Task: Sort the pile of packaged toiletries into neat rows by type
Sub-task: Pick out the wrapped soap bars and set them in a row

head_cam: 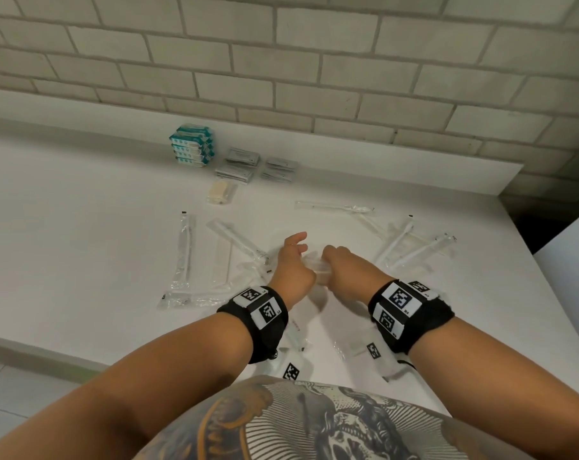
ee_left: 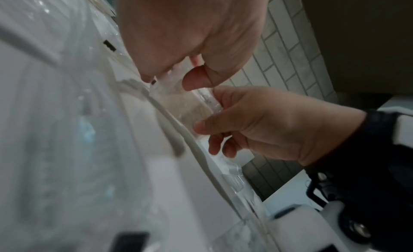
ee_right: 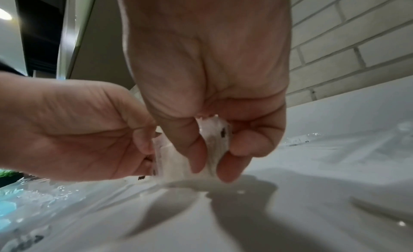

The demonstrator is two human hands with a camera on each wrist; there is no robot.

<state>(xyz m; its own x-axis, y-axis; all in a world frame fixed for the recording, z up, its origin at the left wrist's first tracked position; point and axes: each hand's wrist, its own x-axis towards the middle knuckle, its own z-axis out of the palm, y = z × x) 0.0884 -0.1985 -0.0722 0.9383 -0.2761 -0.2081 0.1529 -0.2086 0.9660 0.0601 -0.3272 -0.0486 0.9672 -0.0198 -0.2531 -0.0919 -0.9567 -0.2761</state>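
Both hands meet over the middle of the white table (head_cam: 82, 210) and share a clear plastic packet (head_cam: 318, 264). My left hand (head_cam: 301, 253) pinches its left end between thumb and fingers (ee_left: 196, 77). My right hand (head_cam: 328, 257) curls its thumb and fingers round the right end (ee_right: 214, 139), just above the tabletop. In the right wrist view the packet looks whitish with small black marks; what is inside is unclear. Clear-wrapped toothbrushes lie loose to the left (head_cam: 183, 250) and to the right (head_cam: 400, 240).
At the back stand a stack of teal packs (head_cam: 191, 146), two groups of grey sachets (head_cam: 238, 164) (head_cam: 279, 169) and a beige packet (head_cam: 220, 190). More clear packets (head_cam: 293, 370) lie by the front edge under my wrists. A brick wall (head_cam: 281, 61) backs the table; its right edge (head_cam: 546, 277) drops off.
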